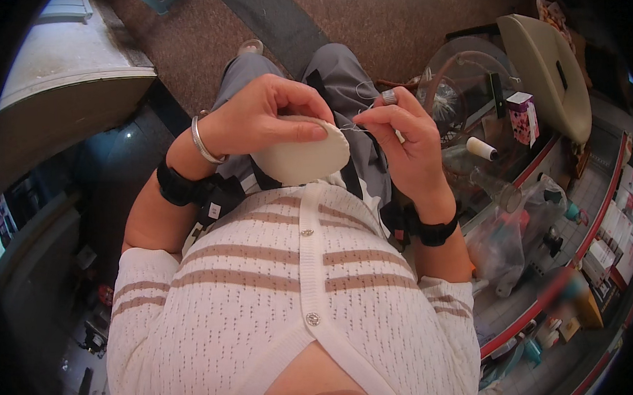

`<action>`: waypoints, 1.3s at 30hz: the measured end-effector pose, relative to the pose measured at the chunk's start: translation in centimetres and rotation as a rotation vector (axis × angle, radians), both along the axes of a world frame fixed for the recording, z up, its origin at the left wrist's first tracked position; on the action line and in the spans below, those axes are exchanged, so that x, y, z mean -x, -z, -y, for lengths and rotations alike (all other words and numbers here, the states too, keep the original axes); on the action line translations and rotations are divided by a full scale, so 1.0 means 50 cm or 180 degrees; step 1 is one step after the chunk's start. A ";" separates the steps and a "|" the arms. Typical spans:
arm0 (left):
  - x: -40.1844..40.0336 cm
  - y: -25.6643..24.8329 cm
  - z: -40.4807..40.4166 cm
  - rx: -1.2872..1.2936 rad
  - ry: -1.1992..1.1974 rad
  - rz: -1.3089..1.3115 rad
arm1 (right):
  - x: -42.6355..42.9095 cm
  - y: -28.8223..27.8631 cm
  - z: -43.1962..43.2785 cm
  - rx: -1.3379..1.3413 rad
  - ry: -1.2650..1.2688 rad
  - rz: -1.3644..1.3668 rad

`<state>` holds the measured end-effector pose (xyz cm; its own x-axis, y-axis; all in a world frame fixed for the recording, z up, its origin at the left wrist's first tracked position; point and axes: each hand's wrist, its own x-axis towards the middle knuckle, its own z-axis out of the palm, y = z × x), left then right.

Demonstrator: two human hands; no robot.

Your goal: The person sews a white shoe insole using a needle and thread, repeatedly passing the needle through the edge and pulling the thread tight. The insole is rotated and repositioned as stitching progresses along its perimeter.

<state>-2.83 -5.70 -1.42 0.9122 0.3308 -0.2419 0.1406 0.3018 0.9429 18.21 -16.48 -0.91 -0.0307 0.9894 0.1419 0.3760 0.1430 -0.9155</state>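
My left hand (274,116) grips a cream-coloured flat piece with a rounded end (306,158), perhaps a shoe insole, thumb on top and fingers behind. Small stitches run along its right edge. White thread (347,127) stretches from that edge to my right hand (407,133), whose thumb and forefinger are pinched together on it. A loop of the thread rises above these fingertips. I cannot make out a needle. On a finger of my right hand sits a metal thimble ring (389,96). Both hands are above my lap, a short gap apart.
To the right, a glass tabletop (468,114) bears a white thread spool (481,148), a pink patterned box (523,118) and a glass jar (501,193). Beyond stands a beige chair (541,73). A plastic bag (499,247) lies nearer. At left is a white-topped table (73,65).
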 end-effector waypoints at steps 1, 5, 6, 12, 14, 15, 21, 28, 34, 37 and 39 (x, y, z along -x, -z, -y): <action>0.000 0.001 0.000 0.0028 0.0007 -0.0002 | -0.001 0.002 0.001 0.0073 0.0003 0.0069; -0.002 0.002 0.001 0.0033 0.0020 0.0032 | 0.000 0.009 0.005 0.0117 -0.0027 0.0088; -0.003 0.003 0.002 0.0031 -0.0025 0.0029 | 0.001 0.011 0.005 0.0164 -0.0031 0.0079; -0.006 0.004 0.004 0.0037 -0.0113 0.0050 | 0.005 0.017 0.003 0.0153 -0.0037 0.0070; -0.007 0.004 0.003 -0.0002 -0.0110 0.0089 | 0.005 0.018 0.005 0.0215 -0.0037 0.0077; -0.007 0.004 0.003 -0.0001 -0.0103 0.0083 | 0.005 0.018 0.006 0.0243 -0.0036 0.0061; -0.009 0.003 0.003 0.0021 -0.0053 0.0054 | 0.002 0.018 0.004 0.0073 -0.0090 0.0174; -0.014 -0.001 0.001 0.0137 0.0028 -0.0060 | 0.001 0.028 0.003 0.0028 -0.0246 -0.0147; -0.017 0.000 0.000 0.0142 0.0112 -0.0079 | 0.011 0.044 0.006 0.0002 -0.0268 -0.0554; -0.021 0.004 0.001 0.0141 0.0115 -0.0114 | 0.016 0.048 0.010 0.0026 -0.0255 -0.0666; -0.024 0.007 0.002 0.0164 0.0123 -0.0163 | 0.018 0.049 0.013 0.0155 -0.0250 -0.0779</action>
